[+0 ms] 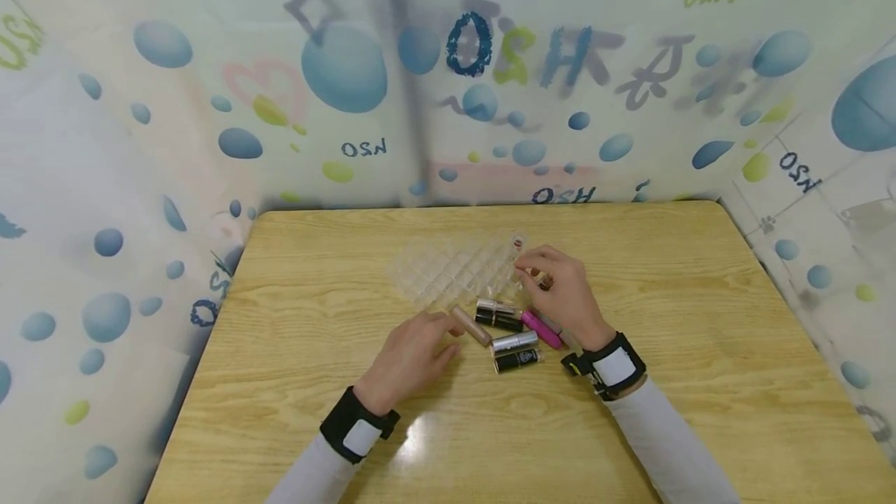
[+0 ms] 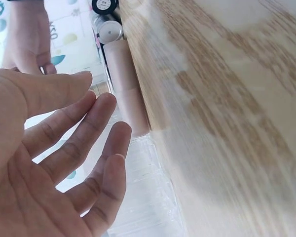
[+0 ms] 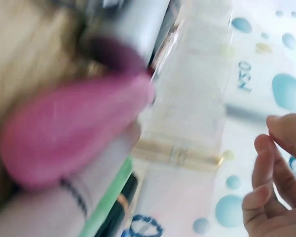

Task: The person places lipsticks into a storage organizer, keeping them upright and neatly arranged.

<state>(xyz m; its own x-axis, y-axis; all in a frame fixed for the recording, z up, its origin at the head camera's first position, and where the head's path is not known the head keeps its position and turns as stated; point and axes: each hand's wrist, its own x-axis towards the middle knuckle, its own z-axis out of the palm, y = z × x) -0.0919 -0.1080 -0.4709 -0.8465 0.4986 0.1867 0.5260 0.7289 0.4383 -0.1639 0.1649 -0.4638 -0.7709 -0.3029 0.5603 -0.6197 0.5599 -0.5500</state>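
Note:
A clear plastic organizer [image 1: 448, 271] with diamond-shaped compartments lies on the table. At its right end my right hand [image 1: 556, 286] hovers, thumb tip against index fingertip and nothing visible between them in the right wrist view. A gold tube [image 3: 182, 155] stands in the organizer, and a small item with a round dark-red top [image 1: 518, 242] shows at its back right corner. My left hand [image 1: 413, 352] is beside a beige tube [image 1: 471, 325], its fingers loosely bent and holding nothing; the tube lies just past those fingertips in the left wrist view.
Between the hands lie a magenta tube [image 1: 541, 330], a silver tube [image 1: 514, 343], a black tube [image 1: 518, 360] and a black lipstick [image 1: 499, 320]. Under my right wrist a green item [image 3: 108, 195] shows in the right wrist view. A patterned wall [image 1: 336, 169] stands behind the wooden table [image 1: 280, 379].

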